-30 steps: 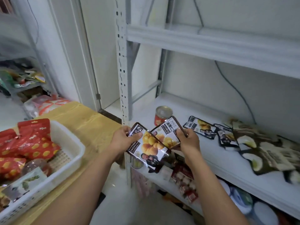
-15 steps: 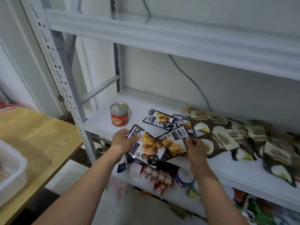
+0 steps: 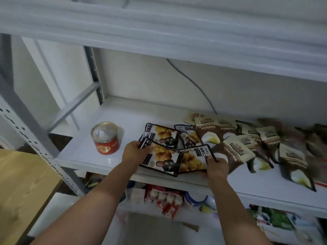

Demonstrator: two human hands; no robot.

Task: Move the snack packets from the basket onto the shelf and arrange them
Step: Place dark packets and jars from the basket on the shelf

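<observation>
My left hand (image 3: 134,152) grips the left edge of a black snack packet with yellow nuts printed on it (image 3: 162,158), low over the front of the white shelf (image 3: 85,156). My right hand (image 3: 216,166) pinches a second packet of the same kind (image 3: 192,160), which overlaps the first. Two more such packets (image 3: 161,134) lie flat just behind them. Right of these lie several brown and beige packets (image 3: 235,149) in an overlapping spread. The basket is out of view.
A red tin with a silver lid (image 3: 105,137) stands on the shelf left of my hands. A wooden table corner (image 3: 21,183) is at the lower left. The shelf below holds boxes and tape rolls (image 3: 164,196). An upper shelf (image 3: 177,32) hangs overhead.
Both hands have carried the two packets forward from in front of the rack down onto the shelf front, next to the packets lying there. The view has swung right, off the basket and table.
</observation>
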